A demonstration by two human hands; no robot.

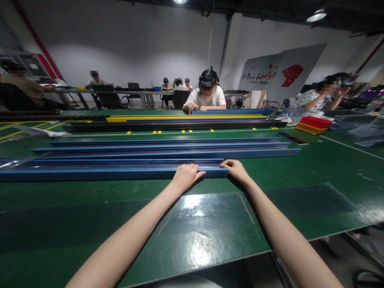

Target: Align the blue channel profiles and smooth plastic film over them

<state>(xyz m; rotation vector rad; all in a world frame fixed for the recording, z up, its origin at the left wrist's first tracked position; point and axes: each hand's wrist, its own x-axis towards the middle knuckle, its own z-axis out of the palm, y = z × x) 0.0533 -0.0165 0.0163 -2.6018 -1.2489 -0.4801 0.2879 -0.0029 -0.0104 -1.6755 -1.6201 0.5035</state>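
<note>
A long blue plastic channel (105, 175) lies across the table before me, with a shiny, clear-looking layer in its trough. My left hand (186, 176) rests over its near wall close to the right end, fingers curled into the trough and thumb stretched along the front side. At that right end my right hand (237, 171) is closed in a pinch, fingertips at the channel's edge. Whether they also grip the clear layer is too small to tell. Just beyond lie more blue channels (240, 153), parallel to the first.
Clear plastic sheets (312, 198) lie on the green table (345, 168) near its front edge. Farther back are yellow strips (180, 118), a dark strip (168, 126), a phone (289, 138) and a red bin (313, 123). A co-worker (207, 96) leans over the far side.
</note>
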